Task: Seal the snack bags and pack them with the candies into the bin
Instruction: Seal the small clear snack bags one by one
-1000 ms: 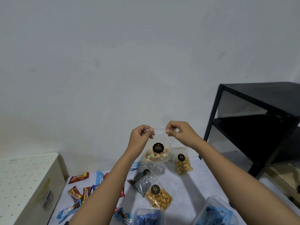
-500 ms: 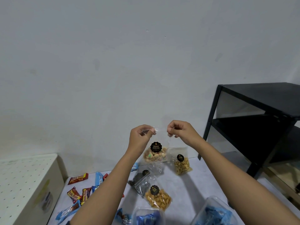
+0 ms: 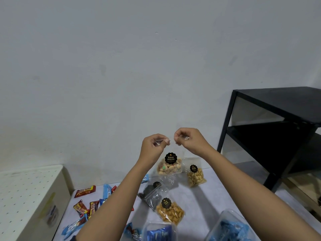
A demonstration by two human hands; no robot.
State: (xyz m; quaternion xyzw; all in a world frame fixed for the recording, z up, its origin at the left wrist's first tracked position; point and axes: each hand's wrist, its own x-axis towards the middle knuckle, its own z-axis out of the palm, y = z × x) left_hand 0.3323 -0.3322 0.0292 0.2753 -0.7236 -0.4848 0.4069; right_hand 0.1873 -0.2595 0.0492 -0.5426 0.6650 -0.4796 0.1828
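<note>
I hold a clear snack bag of biscuits [image 3: 169,166] with a black round label up in the air above the table. My left hand [image 3: 154,145] pinches the left end of its top strip and my right hand [image 3: 186,140] pinches the right end, the two hands close together. Below on the grey table [image 3: 208,200] lie a bag of peanuts [image 3: 195,176], a bag of orange nuts [image 3: 171,212] and a dark-filled bag [image 3: 151,190]. Red and blue candy bars [image 3: 86,204] are scattered at the left.
A white perforated box [image 3: 26,197] stands at the left of the table. A black metal shelf [image 3: 278,136] stands at the right. Two clear plastic tubs with blue wrapped candies [image 3: 229,228] sit at the near edge. A plain wall is behind.
My hands have moved closer together along the top strip of the biscuit bag. The view has tilted slightly upward.
</note>
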